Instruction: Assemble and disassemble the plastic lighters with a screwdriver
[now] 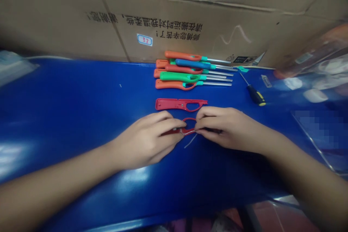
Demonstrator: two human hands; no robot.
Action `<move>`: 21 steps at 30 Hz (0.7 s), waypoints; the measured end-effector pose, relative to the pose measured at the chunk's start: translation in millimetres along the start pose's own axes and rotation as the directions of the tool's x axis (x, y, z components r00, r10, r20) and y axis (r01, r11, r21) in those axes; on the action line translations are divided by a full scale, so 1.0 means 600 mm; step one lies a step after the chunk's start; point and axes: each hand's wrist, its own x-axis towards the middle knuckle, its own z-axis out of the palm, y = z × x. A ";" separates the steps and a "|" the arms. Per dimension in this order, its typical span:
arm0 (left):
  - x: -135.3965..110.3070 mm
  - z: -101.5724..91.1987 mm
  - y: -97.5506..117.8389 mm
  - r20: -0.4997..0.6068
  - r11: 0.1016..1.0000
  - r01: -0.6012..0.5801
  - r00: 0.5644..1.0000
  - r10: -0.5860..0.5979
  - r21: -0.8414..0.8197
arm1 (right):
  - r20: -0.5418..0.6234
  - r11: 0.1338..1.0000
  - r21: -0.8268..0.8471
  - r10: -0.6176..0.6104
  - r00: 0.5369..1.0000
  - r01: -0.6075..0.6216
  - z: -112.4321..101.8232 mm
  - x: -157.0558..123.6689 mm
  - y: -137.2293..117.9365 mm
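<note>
Between my two hands is a red lighter half-shell (189,130), a thin whitish wire running along it and a loose end hanging below. My left hand (152,136) is closed around its handle end, fingertips pinching beside the trigger loop. At the other end, my right hand (221,127) pinches the shell and wire; its fingertips partly hide them. Just beyond lies a second red half-shell (170,104), inner side up, touched by neither hand.
Several assembled stick lighters (176,84) in orange, green and blue are stacked farther back. A screwdriver (255,95) lies to their right, near blurred plastic bags (312,76). A large cardboard box (114,40) stands along the back of the blue table (81,116).
</note>
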 end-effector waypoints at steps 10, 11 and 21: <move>-0.003 0.001 -0.002 0.002 1.000 0.023 1.000 -0.023 -0.019 | -0.007 0.999 0.010 0.038 0.999 -0.038 -0.002 -0.001 -0.003; -0.004 0.002 -0.003 0.007 0.999 0.033 0.999 -0.033 -0.014 | -0.013 0.999 0.012 0.035 0.999 -0.034 -0.003 -0.001 -0.003; -0.006 0.011 -0.009 0.004 0.997 0.040 0.999 -0.039 -0.063 | -0.029 1.000 -0.007 0.030 0.999 -0.030 -0.002 -0.002 0.003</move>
